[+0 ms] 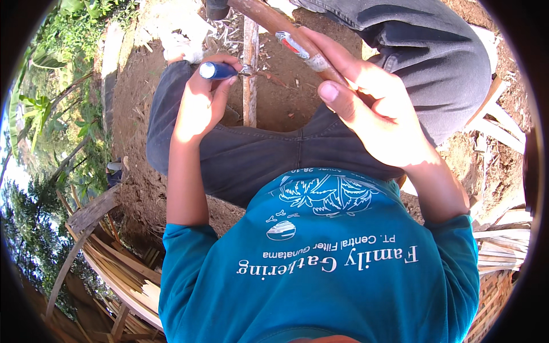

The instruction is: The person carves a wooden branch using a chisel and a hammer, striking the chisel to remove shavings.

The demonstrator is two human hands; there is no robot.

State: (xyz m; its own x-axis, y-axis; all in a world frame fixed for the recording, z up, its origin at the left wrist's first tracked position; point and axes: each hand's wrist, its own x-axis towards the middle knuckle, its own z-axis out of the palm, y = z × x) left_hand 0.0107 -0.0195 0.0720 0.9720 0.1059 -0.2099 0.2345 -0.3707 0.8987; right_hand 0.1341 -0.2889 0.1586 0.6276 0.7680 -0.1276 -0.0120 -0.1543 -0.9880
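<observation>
Reddish-brown wood, a rounded stick (269, 20), is held slanting over the lap at the far centre, clasped in the right hand (366, 108), whose fingers are wrapped closed around it together with a slim red-and-silver object (297, 47) lying along its length. A blue-handled tool (220, 70) is pinched in the closed fingers of the left hand (200, 106), its short metal tip set against the stick just beside the right fingertips. A slip of that tip off the smooth, curved wood could, it is judged, carry it into the right fingers or the dark trousers (257, 154) below, since the stick is braced by hand alone. A pale upright slat (250, 80) is seen between the knees, above bare, crumbly brown earth (131, 103). Split, pale wooden strips (123, 268) are stacked at the near left, with green foliage (51, 103) beyond.
</observation>
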